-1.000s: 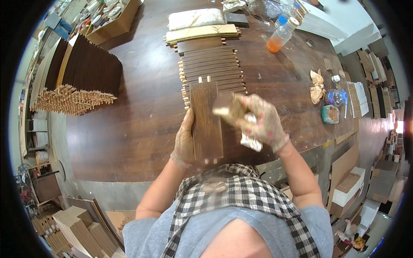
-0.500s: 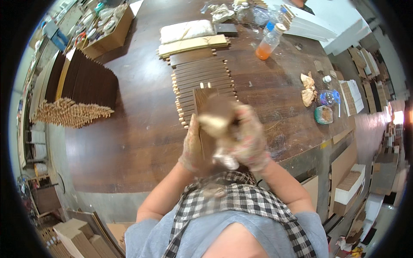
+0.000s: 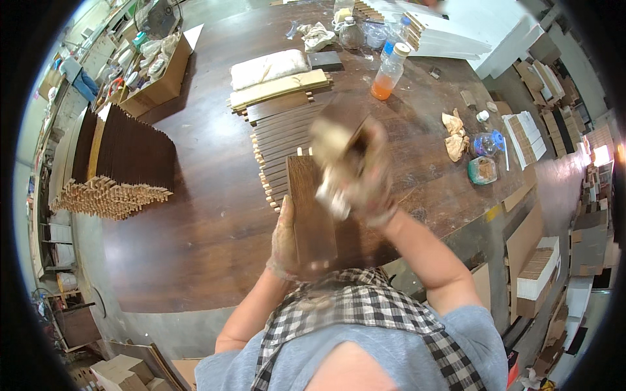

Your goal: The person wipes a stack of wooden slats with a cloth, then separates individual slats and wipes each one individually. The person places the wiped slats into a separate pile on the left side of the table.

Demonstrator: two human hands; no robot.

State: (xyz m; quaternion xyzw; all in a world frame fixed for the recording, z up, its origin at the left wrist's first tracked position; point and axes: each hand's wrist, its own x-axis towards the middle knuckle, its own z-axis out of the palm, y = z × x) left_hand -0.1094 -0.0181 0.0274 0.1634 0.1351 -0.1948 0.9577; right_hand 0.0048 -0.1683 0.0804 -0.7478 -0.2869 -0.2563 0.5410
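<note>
My left hand [image 3: 284, 238], in a pale stained glove, grips the left edge of a dark brown wooden board [image 3: 310, 208]. Light dowel pegs stick out at the board's two ends, and it slants up from my apron. Over the board's right side my gloved right hand [image 3: 373, 186] is closed around a block [image 3: 334, 137] with a dark face and a pale layer. Motion smears the block, so its exact kind is unclear. White crumpled material [image 3: 334, 201] shows below that hand. Beyond the board, similar dark slats [image 3: 280, 140] with dowel ends lie side by side in a row.
A tall stack of dark boards [image 3: 140, 146] stands at the left, with an open carton [image 3: 153, 85] behind it. At the row's far end lies a white wrapped bundle [image 3: 270, 68]. A bottle of orange liquid [image 3: 385, 81] and a small jar [image 3: 482, 171] stand to the right.
My right hand and the block have moved up and right, away from my left hand, uncovering more of the board's face. The whole view has also shifted slightly.
</note>
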